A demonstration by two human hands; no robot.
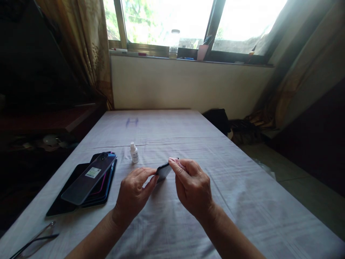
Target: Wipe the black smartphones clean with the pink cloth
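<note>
— Nearest us, spectacles (pixel 32 241) run off the bench's (pixel 242 201) near edge.

— Our left hand (pixel 133 194) and right hand (pixel 192 189) each keep a closed grip on the phone (pixel 164 170), lifted over open cloth.

— Beyond, stacked phones (pixel 88 180), then a small bottle (pixel 134 153); its label is unreadable.

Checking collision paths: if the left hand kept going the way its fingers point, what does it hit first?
The left hand points up and right, fingertips already on the small dark phone held between both hands. Past that, likely the right hand; depth is unclear.
</note>
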